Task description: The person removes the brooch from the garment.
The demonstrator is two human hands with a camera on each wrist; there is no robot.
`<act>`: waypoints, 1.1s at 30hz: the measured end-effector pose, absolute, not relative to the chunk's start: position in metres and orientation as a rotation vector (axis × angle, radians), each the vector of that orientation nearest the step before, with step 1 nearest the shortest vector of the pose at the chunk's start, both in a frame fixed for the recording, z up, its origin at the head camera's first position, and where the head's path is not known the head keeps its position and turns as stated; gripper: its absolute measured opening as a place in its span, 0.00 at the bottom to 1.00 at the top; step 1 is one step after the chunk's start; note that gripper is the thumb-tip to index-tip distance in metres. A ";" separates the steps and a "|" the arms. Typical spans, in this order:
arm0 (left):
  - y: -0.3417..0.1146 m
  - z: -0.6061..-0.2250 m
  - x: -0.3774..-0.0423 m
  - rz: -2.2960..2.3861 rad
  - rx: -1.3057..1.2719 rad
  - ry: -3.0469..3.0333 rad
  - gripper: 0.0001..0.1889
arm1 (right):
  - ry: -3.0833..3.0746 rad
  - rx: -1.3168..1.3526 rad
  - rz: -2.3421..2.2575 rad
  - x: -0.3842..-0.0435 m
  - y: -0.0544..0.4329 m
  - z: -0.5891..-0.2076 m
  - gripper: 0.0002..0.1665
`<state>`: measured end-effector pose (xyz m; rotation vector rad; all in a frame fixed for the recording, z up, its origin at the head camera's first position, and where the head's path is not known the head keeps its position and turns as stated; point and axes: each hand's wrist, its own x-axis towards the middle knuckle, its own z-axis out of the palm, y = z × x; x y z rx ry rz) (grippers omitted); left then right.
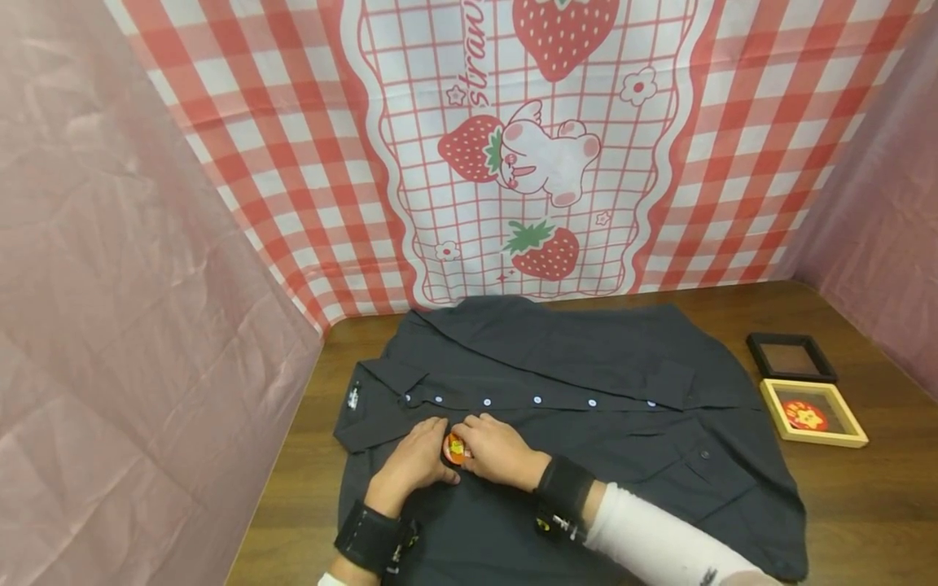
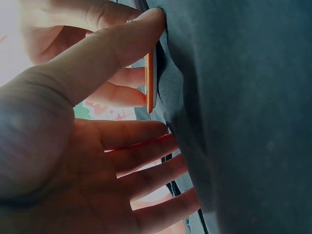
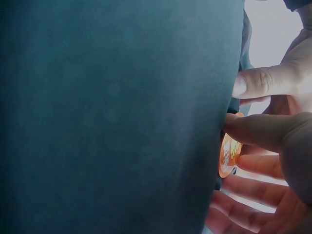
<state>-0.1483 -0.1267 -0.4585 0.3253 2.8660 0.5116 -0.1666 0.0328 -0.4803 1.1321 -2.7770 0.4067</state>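
Note:
A dark grey button-up shirt (image 1: 572,456) lies spread on the wooden table, collar to the left. On its chest, below the row of buttons, is a round orange badge (image 1: 457,448) with a yellow picture. My right hand (image 1: 504,452) pinches the badge between thumb and fingers. The left wrist view shows the badge edge-on (image 2: 149,85), standing close against the cloth. To the left of it, my left hand (image 1: 414,461) rests on the shirt with fingers extended, its thumb tip at the fabric below the badge. The back of the badge is hidden.
At the table's right side lie a black frame (image 1: 780,339) and a light wooden frame (image 1: 817,438) holding a red round badge (image 1: 804,416). A red-checked strawberry cloth (image 1: 293,138) hangs behind, with pink curtains (image 1: 139,325) at both sides.

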 end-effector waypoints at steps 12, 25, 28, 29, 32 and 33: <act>-0.128 -0.462 -0.149 0.506 0.299 2.862 0.48 | -2.782 1.213 0.308 -0.174 0.028 -0.477 0.22; -0.129 -0.462 -0.149 0.474 0.345 2.886 0.47 | -2.847 1.194 0.371 -0.176 0.032 -0.476 0.22; -0.129 -0.462 -0.148 0.469 0.348 2.888 0.47 | -2.830 1.227 0.425 -0.177 0.036 -0.477 0.22; -0.129 -0.461 -0.148 0.466 0.350 2.888 0.47 | -2.826 1.237 0.443 -0.177 0.037 -0.478 0.22; -0.128 -0.461 -0.149 0.456 0.345 2.885 0.47 | -2.833 1.262 0.503 -0.177 0.041 -0.478 0.24; -0.128 -0.462 -0.149 0.453 0.341 2.883 0.47 | -2.838 1.270 0.524 -0.178 0.042 -0.478 0.25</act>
